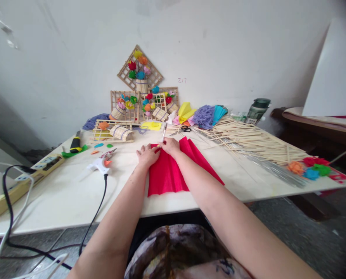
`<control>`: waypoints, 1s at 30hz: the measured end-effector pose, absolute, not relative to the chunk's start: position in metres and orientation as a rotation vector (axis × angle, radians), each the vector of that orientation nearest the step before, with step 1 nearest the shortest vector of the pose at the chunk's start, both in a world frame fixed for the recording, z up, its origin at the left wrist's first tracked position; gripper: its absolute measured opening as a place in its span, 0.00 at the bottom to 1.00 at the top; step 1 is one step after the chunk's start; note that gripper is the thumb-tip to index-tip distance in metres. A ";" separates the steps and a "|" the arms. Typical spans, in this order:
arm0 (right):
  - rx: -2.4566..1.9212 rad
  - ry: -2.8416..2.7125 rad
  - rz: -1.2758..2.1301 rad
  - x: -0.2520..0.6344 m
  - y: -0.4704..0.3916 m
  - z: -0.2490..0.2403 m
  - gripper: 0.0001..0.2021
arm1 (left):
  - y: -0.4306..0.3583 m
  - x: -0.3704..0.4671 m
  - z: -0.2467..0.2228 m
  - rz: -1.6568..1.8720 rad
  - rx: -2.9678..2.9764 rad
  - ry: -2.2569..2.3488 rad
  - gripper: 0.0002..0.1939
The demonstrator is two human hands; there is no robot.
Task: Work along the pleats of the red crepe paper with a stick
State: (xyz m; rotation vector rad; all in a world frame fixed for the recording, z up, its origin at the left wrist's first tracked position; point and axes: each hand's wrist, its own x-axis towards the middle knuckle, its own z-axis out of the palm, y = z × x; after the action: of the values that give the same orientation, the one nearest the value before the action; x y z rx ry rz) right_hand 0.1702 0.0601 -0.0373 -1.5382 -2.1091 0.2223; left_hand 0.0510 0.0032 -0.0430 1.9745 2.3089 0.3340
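A sheet of red crepe paper [168, 176] with fold lines lies on the table in front of me. My left hand [148, 155] rests on its far left corner, fingers stretched out and pressing the paper down. Close beside it, my right hand [170, 146] is closed around a white pen [164, 133], held upright with its lower end near the paper's far edge. The pen's tip is hidden by the fingers. Left of the paper, a white hot glue gun [100, 164] lies on its side with its cord running off the table's front.
Lattice frames with paper flowers [140, 68] lean against the wall. Wooden sticks [248, 139] and grey wires [277, 170] cover the right side. Black scissors [186, 128] lie beyond the paper. A utility knife [75, 143] and a power strip [24, 186] are at left; a green bottle [257, 110] stands behind.
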 end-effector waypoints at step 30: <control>-1.540 -2.109 0.222 0.171 0.059 -0.036 0.18 | 0.001 0.052 -0.042 0.331 2.003 2.315 0.23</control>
State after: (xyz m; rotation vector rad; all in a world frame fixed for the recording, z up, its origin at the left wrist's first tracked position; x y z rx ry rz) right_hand 0.1708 0.0595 -0.0361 -1.5400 -2.1092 0.2222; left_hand 0.0518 0.0014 -0.0424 2.0027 2.3146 0.3315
